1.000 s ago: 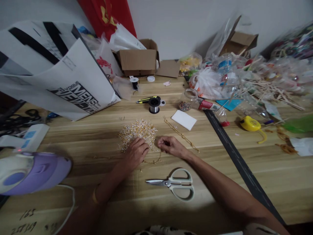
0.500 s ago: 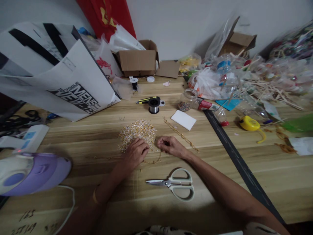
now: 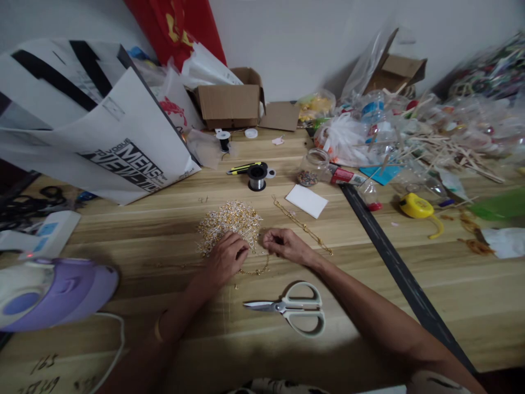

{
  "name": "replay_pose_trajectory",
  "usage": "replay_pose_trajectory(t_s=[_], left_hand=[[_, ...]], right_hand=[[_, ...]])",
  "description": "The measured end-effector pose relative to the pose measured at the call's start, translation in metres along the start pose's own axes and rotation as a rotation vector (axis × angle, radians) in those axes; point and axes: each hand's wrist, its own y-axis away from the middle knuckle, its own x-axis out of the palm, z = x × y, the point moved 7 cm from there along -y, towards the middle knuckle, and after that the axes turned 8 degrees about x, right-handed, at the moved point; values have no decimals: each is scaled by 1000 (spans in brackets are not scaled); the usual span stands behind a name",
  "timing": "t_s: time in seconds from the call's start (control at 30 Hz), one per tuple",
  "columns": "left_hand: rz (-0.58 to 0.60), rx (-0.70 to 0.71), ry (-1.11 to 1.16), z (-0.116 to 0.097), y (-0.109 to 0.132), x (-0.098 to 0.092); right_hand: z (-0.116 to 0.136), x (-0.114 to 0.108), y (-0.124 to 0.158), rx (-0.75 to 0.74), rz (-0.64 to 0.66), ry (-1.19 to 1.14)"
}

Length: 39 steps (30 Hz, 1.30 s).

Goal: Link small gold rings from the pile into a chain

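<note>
Left hand (image 3: 228, 253) of mine is palm down at the near edge of the pile of beads (image 3: 229, 216), fingers bent in, and honestly I can't tell from this angle whether anything's pinched under them. Right hand (image 3: 287, 245) is just across from it, thumb and fingers curled together at the tips, though again I can't say for sure if they've got hold of something. The short gold chain (image 3: 256, 272) lies on the table (image 3: 172, 224), curving from beside my left fingers up to just under the right ones. As for how far along: I'd call this one partway at best, but some of it may be hidden by my hand. There's another gold chain (image 3: 301, 224) stretched out slantwise past my right hand, with little clumps spaced along it, so that one looks done or close to it to me. What's left? Well, the pile is a big heap of loose gold and clear bits, so plenty unused, I'd say. One tiny gold piece (image 3: 235, 287) sits alone, nearer me than the left hand. Scissors (image 3: 283, 307) lie closer still, blades pointing left, and the wire spool (image 3: 257, 178) stands beyond the pile, beside a yellow cutter (image 3: 244, 168).
</note>
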Motion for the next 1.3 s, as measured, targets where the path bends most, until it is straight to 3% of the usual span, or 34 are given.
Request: replay_pose_trajectory(t_s=[0.27, 0.5, 0.67, 0.93, 1.3], left_hand=[[-147, -118, 182, 9, 1, -4], [-249, -526, 728, 29, 8, 8], [-244, -679, 895, 29, 7, 11], [-290, -750, 1006, 29, 11, 19], [-286, -774, 1127, 28, 16, 26]], right_hand=[[-3, 0, 0, -3, -32, 0], [6, -3, 4, -64, -202, -31], [19, 0, 12, -199, -306, 105], [35, 11, 24, -464, -348, 390], [35, 18, 26, -559, -330, 554]])
